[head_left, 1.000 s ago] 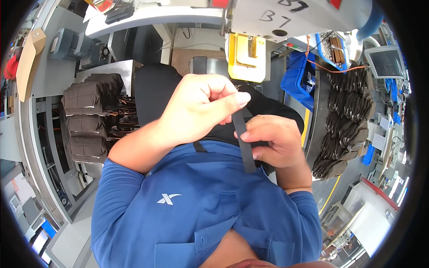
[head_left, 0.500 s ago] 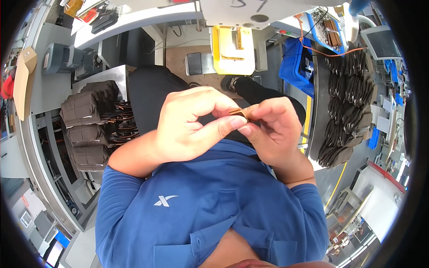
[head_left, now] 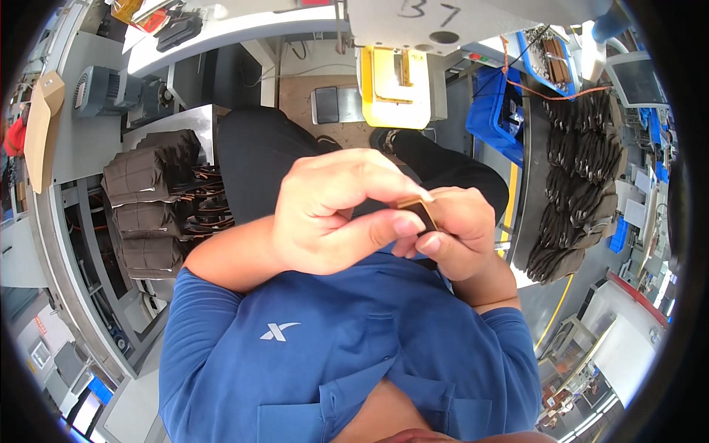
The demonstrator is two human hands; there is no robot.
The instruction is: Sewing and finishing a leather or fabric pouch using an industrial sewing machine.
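A small folded piece with a dark face and tan edges (head_left: 422,214), perhaps leather or card, is pinched between both hands above my lap. My left hand (head_left: 325,210) grips its left side, thumb in front and index finger along the top edge. On the other side, my right hand (head_left: 470,221) closes on it with the thumb low at the near corner and curled fingers behind. The fingers cover much of the piece, so its full shape is hidden.
Stacked dark brown folded goods (head_left: 144,210) stand at the left, with dark bundles (head_left: 580,170) in rows at the right. A white machine (head_left: 402,22) and yellow plate (head_left: 395,114) lie ahead. A blue bin (head_left: 487,122) sits ahead right, a grey-blue motor (head_left: 96,92) far left.
Both hands have shifted slightly right with the piece. It is now tilted, showing more of its dark face, and my left index finger reaches further over its top edge.
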